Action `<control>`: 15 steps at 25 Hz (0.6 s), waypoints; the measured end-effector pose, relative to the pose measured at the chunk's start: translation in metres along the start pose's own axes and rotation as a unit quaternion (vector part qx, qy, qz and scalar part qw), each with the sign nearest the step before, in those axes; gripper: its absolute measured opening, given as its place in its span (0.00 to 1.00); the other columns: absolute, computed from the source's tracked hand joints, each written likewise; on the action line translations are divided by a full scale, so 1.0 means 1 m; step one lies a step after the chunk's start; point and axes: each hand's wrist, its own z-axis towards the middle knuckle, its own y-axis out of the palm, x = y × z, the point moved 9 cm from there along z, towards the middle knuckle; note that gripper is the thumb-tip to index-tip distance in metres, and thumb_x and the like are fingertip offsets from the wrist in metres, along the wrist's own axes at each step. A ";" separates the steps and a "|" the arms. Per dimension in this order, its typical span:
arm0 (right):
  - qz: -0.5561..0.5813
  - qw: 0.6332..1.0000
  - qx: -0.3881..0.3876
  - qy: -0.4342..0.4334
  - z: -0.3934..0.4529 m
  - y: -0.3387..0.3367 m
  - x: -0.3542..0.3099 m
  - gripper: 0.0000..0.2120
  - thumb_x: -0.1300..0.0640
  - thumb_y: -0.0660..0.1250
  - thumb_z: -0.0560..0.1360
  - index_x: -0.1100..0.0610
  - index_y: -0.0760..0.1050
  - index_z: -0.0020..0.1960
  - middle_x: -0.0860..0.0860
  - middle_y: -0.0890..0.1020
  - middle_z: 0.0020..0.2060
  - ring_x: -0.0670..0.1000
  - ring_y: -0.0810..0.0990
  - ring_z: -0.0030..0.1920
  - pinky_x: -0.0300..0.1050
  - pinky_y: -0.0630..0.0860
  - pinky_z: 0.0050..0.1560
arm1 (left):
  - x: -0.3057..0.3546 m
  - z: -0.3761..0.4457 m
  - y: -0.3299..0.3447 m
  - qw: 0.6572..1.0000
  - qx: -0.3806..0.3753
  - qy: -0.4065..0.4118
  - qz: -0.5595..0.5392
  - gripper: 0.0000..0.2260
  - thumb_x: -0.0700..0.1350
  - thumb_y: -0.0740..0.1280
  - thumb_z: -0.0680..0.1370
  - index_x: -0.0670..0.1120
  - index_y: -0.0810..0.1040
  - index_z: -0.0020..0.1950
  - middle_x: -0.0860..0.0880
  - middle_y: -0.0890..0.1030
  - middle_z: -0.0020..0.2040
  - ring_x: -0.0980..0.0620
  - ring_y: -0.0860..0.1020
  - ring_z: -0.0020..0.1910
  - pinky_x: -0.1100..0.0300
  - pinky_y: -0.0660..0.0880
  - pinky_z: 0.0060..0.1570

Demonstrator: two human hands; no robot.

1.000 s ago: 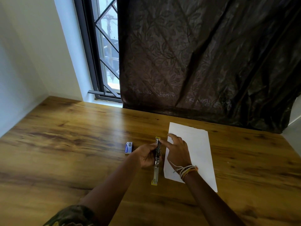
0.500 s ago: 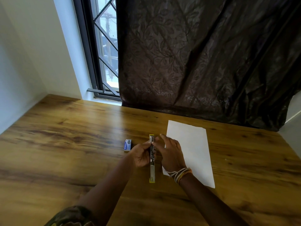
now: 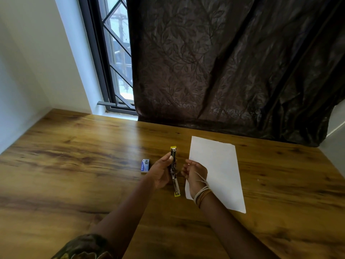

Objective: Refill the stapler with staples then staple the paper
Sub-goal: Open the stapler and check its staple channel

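L hand (image 3: 162, 172) grip closed on opened stapler (image 3: 174, 170); R hand (image 3: 195, 173) loosely curled, empty, over paper (image 3: 216, 172) on counter (image 3: 74, 165).

Slim yellow-tipped metal stapler (image 3: 174, 171), opened out lengthwise, is found mid wooden table (image 3: 74, 165), held by left hand (image 3: 162, 172) on its left side. Small blue cardboard staple box (image 3: 145, 165) is set just left of that hand. White paper sheet (image 3: 218, 171) is laid right of stapler; right hand (image 3: 195, 174) is positioned btwn them, over sheet's left edge.
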 end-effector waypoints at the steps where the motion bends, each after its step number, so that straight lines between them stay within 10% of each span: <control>1: 0.028 0.999 -0.005 0.021 -0.003 0.001 0.001 0.12 0.73 0.58 0.75 0.66 0.78 0.52 0.58 0.79 0.37 0.53 0.78 0.35 0.45 0.77 0.39 | 0.000 0.001 -0.002 1.000 0.006 0.004 0.005 0.12 0.40 0.58 0.81 0.47 0.80 0.57 0.46 0.78 0.42 0.48 0.76 0.42 0.54 0.71 0.45; 15: 0.018 0.999 -0.025 0.029 -0.006 0.016 -0.004 0.13 0.72 0.57 0.75 0.67 0.77 0.54 0.57 0.80 0.37 0.53 0.79 0.37 0.46 0.79 0.45 | 0.006 0.013 -0.011 0.999 0.000 0.025 -0.032 0.09 0.38 0.58 0.81 0.45 0.77 0.54 0.47 0.82 0.42 0.53 0.82 0.38 0.60 0.79 0.37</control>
